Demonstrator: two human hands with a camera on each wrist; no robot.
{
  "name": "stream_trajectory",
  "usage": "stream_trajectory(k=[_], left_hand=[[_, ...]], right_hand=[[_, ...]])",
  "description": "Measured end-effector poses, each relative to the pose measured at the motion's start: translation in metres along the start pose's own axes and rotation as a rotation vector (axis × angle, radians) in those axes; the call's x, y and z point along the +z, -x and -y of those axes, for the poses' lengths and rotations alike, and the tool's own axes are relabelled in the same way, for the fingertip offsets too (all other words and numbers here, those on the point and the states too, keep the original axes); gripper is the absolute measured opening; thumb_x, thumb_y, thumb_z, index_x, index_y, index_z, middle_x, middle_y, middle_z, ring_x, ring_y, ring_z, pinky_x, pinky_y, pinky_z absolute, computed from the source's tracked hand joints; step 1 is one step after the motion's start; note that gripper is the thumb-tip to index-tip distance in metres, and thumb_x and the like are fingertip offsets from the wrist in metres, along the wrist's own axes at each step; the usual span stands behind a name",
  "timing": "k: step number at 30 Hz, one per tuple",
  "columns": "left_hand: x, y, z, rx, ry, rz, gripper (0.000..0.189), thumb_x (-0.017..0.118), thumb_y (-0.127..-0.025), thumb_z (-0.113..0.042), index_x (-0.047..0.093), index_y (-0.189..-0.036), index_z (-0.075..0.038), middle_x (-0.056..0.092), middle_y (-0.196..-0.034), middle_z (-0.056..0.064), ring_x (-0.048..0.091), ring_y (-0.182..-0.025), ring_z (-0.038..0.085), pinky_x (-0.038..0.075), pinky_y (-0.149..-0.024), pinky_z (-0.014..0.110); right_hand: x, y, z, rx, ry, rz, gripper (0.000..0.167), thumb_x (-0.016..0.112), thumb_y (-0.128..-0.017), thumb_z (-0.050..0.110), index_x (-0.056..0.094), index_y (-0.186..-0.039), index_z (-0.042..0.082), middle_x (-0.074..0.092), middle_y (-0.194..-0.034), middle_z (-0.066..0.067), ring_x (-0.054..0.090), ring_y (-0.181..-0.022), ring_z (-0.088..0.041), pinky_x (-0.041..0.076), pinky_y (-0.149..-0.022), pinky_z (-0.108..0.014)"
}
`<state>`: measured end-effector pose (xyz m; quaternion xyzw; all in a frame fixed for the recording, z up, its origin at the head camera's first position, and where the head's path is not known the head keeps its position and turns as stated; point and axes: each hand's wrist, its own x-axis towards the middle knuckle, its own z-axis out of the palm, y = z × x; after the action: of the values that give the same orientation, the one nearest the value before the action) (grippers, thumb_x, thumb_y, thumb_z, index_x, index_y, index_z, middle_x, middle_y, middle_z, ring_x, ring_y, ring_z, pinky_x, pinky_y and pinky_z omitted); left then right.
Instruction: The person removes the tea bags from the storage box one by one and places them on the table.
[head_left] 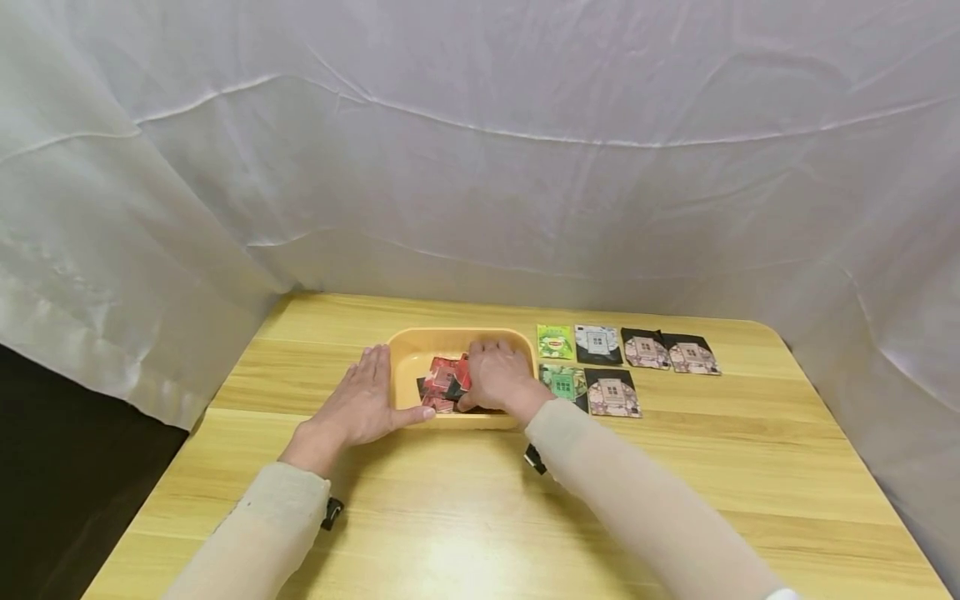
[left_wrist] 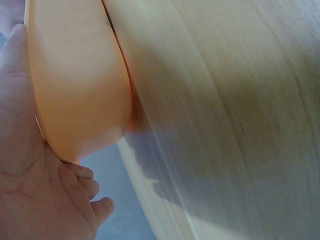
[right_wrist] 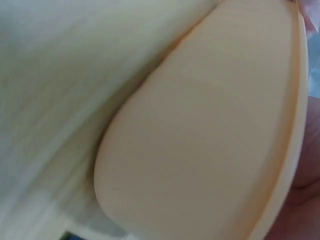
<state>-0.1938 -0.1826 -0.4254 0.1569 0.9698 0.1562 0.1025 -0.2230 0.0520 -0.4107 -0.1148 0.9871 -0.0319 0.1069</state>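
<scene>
A yellow-orange plastic tray (head_left: 465,423) stands on the table, with red and black tea sachets (head_left: 441,377) in it. My left hand (head_left: 360,408) rests against the tray's left end, fingers straight and thumb out along the front rim. In the left wrist view its palm (left_wrist: 30,190) lies at the rim. My right hand (head_left: 498,377) reaches down into the right part of the tray, over the sachets. Its fingertips are hidden, so I cannot tell whether it pinches one. The right wrist view mostly shows the tray's outer wall (right_wrist: 195,135).
Right of the tray lie sachets in two rows. At the back are a yellow-green one (head_left: 555,342), a white-and-black one (head_left: 598,343) and two black-and-pink ones (head_left: 647,348). In front are a green one (head_left: 561,383) and another black-and-pink one (head_left: 615,393). Pale curtains (head_left: 480,208) surround the table.
</scene>
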Motion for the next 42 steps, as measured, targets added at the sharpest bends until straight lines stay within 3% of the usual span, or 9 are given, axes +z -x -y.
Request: stream_trajectory(k=[5, 11, 17, 22, 30, 42], left_hand=[[0.000, 0.000, 0.001, -0.005, 0.001, 0.005, 0.135, 0.055, -0.089, -0.085, -0.006, -0.165, 0.008, -0.006, -0.174, 0.028, -0.002, -0.163, 0.043, 0.007, -0.133, 0.058], [0.000, 0.000, 0.000, -0.003, -0.009, 0.005, 0.135, 0.055, -0.089, -0.086, -0.005, -0.165, 0.008, -0.005, -0.174, 0.028, -0.001, -0.163, 0.043, 0.007, -0.133, 0.058], [0.000, 0.000, 0.000, -0.002, -0.003, 0.004, 0.134, 0.055, -0.089, -0.084, -0.005, -0.165, 0.008, -0.005, -0.174, 0.029, -0.001, -0.163, 0.043, 0.007, -0.133, 0.058], [-0.001, 0.000, 0.000, -0.002, -0.003, 0.001, 0.134, 0.056, -0.089, -0.084, -0.006, -0.165, 0.008, -0.006, -0.174, 0.028, -0.002, -0.163, 0.043, 0.007, -0.133, 0.057], [-0.001, 0.001, 0.000, -0.003, -0.011, 0.003, 0.133, 0.056, -0.090, -0.083, -0.006, -0.165, 0.008, -0.007, -0.174, 0.027, -0.002, -0.163, 0.042, 0.006, -0.133, 0.057], [-0.002, 0.002, 0.004, 0.000, -0.006, 0.011, 0.134, 0.055, -0.090, -0.084, -0.006, -0.165, 0.008, -0.008, -0.174, 0.028, -0.002, -0.163, 0.044, 0.005, -0.133, 0.058]], right_hand=[[-0.006, 0.001, -0.007, -0.024, 0.013, 0.044, 0.105, 0.090, -0.081, 0.053, 0.041, -0.159, 0.003, 0.048, -0.160, -0.017, 0.044, -0.147, -0.038, 0.039, -0.123, -0.053], [-0.006, 0.003, -0.010, -0.046, 0.040, 0.078, 0.095, 0.088, -0.086, 0.047, 0.044, -0.157, 0.002, 0.047, -0.155, -0.020, 0.043, -0.142, -0.038, 0.046, -0.117, -0.051], [-0.009, 0.003, -0.010, -0.073, 0.074, 0.055, 0.097, 0.089, -0.084, 0.047, 0.042, -0.159, 0.005, 0.042, -0.161, -0.018, 0.038, -0.148, -0.039, 0.044, -0.120, -0.053], [-0.013, 0.005, -0.015, -0.120, 0.139, 0.015, 0.098, 0.089, -0.082, 0.051, 0.042, -0.156, 0.007, 0.045, -0.157, -0.016, 0.043, -0.144, -0.037, 0.042, -0.122, -0.051], [-0.039, 0.022, -0.031, -0.207, 0.138, -0.019, 0.088, 0.092, -0.077, 0.040, 0.046, -0.145, 0.008, 0.050, -0.144, -0.014, 0.048, -0.127, -0.032, 0.055, -0.103, -0.046], [-0.064, 0.051, -0.076, -0.289, 0.029, -0.020, 0.091, 0.093, -0.073, 0.037, 0.045, -0.145, 0.006, 0.050, -0.139, -0.014, 0.047, -0.121, -0.031, 0.055, -0.097, -0.047]])
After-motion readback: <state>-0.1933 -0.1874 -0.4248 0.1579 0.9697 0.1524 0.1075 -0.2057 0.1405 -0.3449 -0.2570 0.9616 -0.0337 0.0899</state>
